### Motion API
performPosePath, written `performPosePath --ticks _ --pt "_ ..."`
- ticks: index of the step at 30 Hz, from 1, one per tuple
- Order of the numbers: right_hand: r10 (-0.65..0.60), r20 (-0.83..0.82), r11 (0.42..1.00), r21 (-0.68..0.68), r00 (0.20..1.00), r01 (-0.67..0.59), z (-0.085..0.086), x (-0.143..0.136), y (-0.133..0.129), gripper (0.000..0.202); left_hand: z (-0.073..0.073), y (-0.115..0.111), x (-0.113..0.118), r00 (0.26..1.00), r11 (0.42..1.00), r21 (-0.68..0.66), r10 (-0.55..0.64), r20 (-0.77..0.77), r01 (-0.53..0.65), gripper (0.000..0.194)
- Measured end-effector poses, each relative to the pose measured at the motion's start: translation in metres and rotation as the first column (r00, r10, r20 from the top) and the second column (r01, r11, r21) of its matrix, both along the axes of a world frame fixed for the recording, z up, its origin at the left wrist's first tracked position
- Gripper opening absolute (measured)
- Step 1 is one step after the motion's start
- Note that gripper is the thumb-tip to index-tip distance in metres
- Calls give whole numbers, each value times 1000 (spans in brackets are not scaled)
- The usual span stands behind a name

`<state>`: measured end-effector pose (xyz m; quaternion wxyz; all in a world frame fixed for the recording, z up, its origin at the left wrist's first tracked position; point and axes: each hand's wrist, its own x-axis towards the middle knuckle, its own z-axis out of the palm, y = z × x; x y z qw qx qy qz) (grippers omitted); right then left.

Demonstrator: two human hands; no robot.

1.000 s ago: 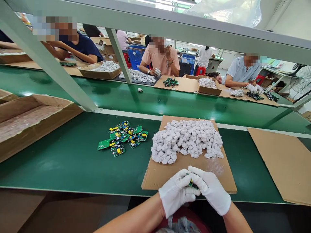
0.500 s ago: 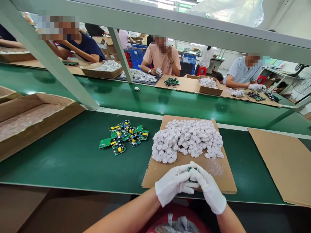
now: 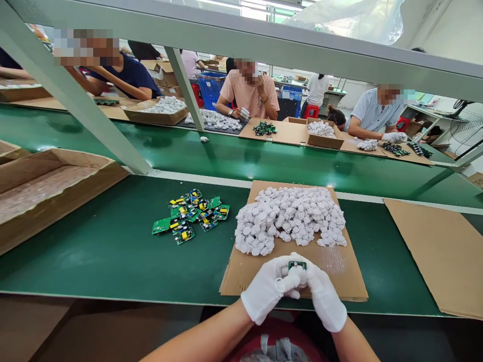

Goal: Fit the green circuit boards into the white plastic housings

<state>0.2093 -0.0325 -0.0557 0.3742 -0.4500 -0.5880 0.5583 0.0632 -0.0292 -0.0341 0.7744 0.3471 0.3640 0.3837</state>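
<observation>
Both of my hands wear white gloves and meet over the front of a cardboard sheet (image 3: 245, 274). Between them is a small green circuit board (image 3: 297, 264), its upper edge showing above the fingers. My left hand (image 3: 264, 289) is closed on its left side, and a white rounded edge shows near that thumb. From the right, my right hand (image 3: 326, 296) closes round the same board, thumb across its front. The board's lower part is hidden by the gloves. Just beyond lies a heap of small white rounded pieces (image 3: 290, 216). Left of it is a pile of circuit boards (image 3: 188, 216) with yellow and blue components.
A cardboard box (image 3: 56, 201) stands at the left, and another cardboard sheet (image 3: 433, 251) lies at the right. Behind a metal frame (image 3: 124, 136) runs a green belt (image 3: 226, 158) carrying one small white piece (image 3: 204, 140). Several co-workers sit across it.
The board has tilted between my hands, and my fingers have shifted, with the thumbs now lower in front of it. The small white piece on the far belt has moved left.
</observation>
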Motion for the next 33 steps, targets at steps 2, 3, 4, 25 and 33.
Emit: performPosePath --ticks 2,3,4,25,33 --pt "7 -48 1000 -12 999 -7 -2 1 -1 49 -3 0 1 1000 1000 -11 6 -16 -6 35" --pt "-15 -22 1000 -8 1000 15 -2 1 -1 47 -4 -1 1 1000 1000 -15 9 -19 -10 36" --pt "-45 27 999 2 999 45 -2 1 -2 45 -4 -1 2 1000 1000 -21 16 -20 -16 37" --pt "-113 164 988 127 980 92 3 0 1 40 2 -1 3 1000 1000 3 -20 6 20 39" --pt "-128 162 988 102 978 113 2 1 6 42 -2 8 3 999 986 166 -1 -37 7 42"
